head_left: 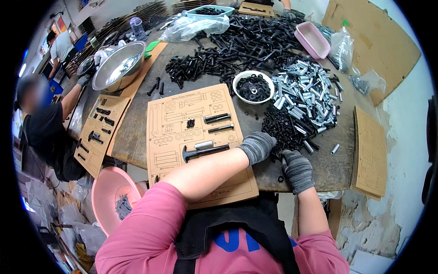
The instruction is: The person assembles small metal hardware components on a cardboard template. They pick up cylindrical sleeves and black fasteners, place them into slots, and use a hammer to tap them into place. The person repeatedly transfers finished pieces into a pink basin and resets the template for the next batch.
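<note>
My left hand (257, 147), in a grey striped glove, reaches across the cardboard sheet to the near edge of a pile of small black screws (284, 125). Its fingers are curled at the pile. Close beside it, my right hand (298, 171), gloved alike, has its fingers drawn together at the same edge; what either hand holds is too small to make out. A black ring (280, 179) lies by my right hand. On the printed cardboard sheet (166, 107) lie black bolts (216, 118), several short black screws (190, 123), a silver sleeve (204, 144) and a black T-shaped bolt (205, 152).
Silver sleeves (301, 86) and black bolts (255, 36) are heaped farther back. A white bowl (234, 86) holds black rings. Around stand a pink basket (312, 40), a steel bowl (102, 82), a pink basin (102, 196) and stacked cardboard (372, 155). A co-worker (45, 128) sits left.
</note>
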A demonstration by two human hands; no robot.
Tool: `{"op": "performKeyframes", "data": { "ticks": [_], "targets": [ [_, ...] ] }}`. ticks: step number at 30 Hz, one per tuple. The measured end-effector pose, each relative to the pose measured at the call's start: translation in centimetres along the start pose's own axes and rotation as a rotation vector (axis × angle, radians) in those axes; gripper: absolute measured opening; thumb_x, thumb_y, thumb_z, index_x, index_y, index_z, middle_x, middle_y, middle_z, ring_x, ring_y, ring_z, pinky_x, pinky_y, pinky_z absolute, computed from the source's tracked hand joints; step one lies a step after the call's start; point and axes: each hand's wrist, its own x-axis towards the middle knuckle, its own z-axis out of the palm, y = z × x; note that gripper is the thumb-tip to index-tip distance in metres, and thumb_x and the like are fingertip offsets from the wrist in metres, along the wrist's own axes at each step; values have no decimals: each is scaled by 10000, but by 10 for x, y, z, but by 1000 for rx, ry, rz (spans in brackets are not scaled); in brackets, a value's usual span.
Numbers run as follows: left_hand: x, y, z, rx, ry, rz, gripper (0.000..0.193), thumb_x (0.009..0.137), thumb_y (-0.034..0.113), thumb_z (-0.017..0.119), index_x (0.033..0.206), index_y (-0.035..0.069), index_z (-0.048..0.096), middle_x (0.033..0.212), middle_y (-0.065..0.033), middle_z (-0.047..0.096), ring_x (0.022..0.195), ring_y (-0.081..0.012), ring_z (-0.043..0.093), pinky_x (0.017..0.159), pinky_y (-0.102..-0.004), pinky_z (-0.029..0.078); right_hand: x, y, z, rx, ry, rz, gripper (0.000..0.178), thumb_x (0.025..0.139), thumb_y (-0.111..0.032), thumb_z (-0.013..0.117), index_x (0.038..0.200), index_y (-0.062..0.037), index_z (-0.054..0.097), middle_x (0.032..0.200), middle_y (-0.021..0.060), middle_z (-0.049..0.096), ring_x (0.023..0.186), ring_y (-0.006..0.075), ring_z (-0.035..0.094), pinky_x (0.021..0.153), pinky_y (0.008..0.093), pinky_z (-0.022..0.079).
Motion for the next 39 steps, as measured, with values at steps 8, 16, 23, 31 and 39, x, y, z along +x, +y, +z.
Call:
{"op": "performKeyframes", "data": {
  "ticks": [8,16,23,31,39],
  "targets": [
    [-27,-25,-27,-198,359,124,179,732,118,577,905,71,590,820,-118,580,789,-307,565,682,-373,469,7,-1,0,43,105,-149,165,770,-237,552,888,-123,567,850,103,560,738,270,574,629,381,478],
    [-130,-156,-43,3,456,6,190,738,101,576,928,112,587,886,-96,566,831,-273,558,742,-353,454,15,8,-5,83,40,-349,152,726,-216,578,833,-109,584,837,101,546,744,269,560,640,368,463],
    [-193,-207,-42,302,100,-297,284,759,70,537,1036,122,576,952,-114,576,871,-266,587,746,-338,476,26,3,-18,227,72,-311,110,666,-159,576,744,-83,592,736,121,549,738,291,549,659,383,455],
    [-207,-236,-13,-353,361,-603,241,730,194,631,932,67,592,859,-131,626,800,-259,598,730,-325,461,89,-106,-38,407,178,-564,92,682,-143,618,742,-83,582,771,91,584,704,258,578,647,346,478],
    [-189,-191,-27,-170,309,-759,349,767,367,578,944,66,577,878,-160,612,834,-298,586,744,-365,455,150,-265,-9,31,-119,-630,193,776,-202,525,903,-82,607,946,144,577,865,291,598,737,369,490]
  ]
}}
